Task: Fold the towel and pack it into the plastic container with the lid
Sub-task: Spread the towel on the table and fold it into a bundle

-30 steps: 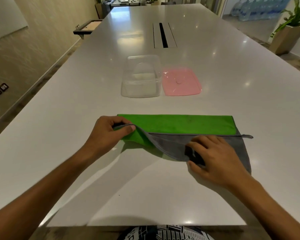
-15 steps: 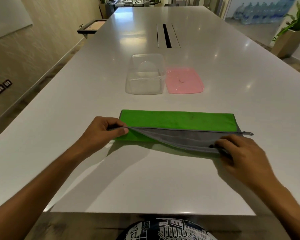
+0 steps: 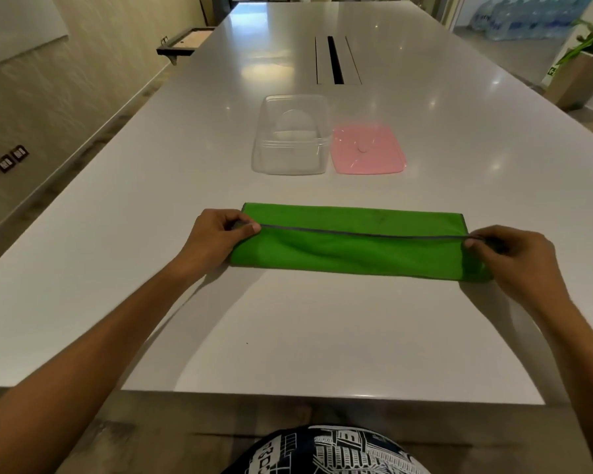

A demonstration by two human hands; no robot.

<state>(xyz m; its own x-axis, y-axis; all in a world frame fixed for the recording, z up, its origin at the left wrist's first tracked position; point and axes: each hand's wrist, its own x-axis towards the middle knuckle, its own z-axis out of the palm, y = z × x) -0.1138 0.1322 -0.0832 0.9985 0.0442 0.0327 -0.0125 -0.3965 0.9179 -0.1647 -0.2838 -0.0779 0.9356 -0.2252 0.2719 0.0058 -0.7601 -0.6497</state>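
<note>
While arms reach forward | left hand point(image 3: 216, 234), right hand point(image 3: 509, 254) pinch towel point(image 3: 356, 251) ends

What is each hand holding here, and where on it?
Both pinch the green towel at its grey-trimmed edge: left hand at the left end, right hand at the right end.

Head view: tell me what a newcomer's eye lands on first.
The bright green folded towel lies as a long strip across the white table, the left hand and right hand pinching its ends. Behind it stand a clear plastic container and, to its right, a flat pink lid.
</note>
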